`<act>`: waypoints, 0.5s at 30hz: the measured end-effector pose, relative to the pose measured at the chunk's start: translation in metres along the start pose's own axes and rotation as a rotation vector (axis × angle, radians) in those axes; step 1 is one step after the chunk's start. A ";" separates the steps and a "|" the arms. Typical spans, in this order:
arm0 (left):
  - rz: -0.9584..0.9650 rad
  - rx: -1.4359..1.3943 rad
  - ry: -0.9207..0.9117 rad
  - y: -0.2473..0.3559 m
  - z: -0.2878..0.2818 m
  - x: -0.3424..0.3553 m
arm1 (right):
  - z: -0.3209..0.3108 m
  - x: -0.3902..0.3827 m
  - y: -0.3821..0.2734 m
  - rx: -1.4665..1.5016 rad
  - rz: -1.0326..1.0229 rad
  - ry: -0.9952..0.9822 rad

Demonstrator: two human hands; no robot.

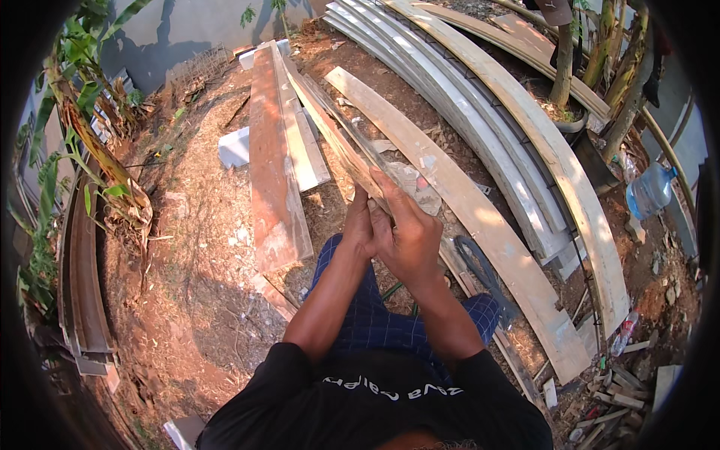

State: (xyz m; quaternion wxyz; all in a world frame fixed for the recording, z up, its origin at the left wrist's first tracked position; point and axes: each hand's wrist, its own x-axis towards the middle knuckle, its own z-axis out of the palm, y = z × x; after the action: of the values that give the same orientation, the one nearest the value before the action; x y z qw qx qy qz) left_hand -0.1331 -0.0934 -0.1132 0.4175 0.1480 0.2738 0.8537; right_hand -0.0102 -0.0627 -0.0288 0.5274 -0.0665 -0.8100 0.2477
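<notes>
Close together in front of my lap, both hands hold the near end of a long narrow wooden plank, which runs away from me and slightly left. My left hand is closed at its left side, with the fingers partly hidden. Gripping from the right is my right hand, fingers bent over the end. The far end of the plank reaches a wide reddish-brown board on the ground. Pale board pieces lie between the two.
A long pale plank curves past my right side. Beyond it are stacked grey-white beams and another long plank. A white block sits left of the reddish board. Wood scraps, a water jug and trees stand right.
</notes>
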 end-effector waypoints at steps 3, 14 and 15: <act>-0.055 0.072 -0.005 0.002 0.009 0.008 | -0.002 -0.002 0.014 0.106 0.102 0.037; 0.071 0.216 0.136 0.028 -0.014 -0.025 | 0.011 -0.020 0.004 0.587 0.479 0.061; 0.098 0.231 0.151 0.026 -0.021 -0.032 | 0.016 -0.030 0.010 0.598 0.475 0.059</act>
State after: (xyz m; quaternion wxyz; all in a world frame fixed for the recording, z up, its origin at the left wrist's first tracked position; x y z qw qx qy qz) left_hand -0.1399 -0.1385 -0.1153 0.3338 0.1436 0.3932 0.8446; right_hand -0.0128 -0.0703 -0.0638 0.4744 -0.1028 -0.6485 0.5863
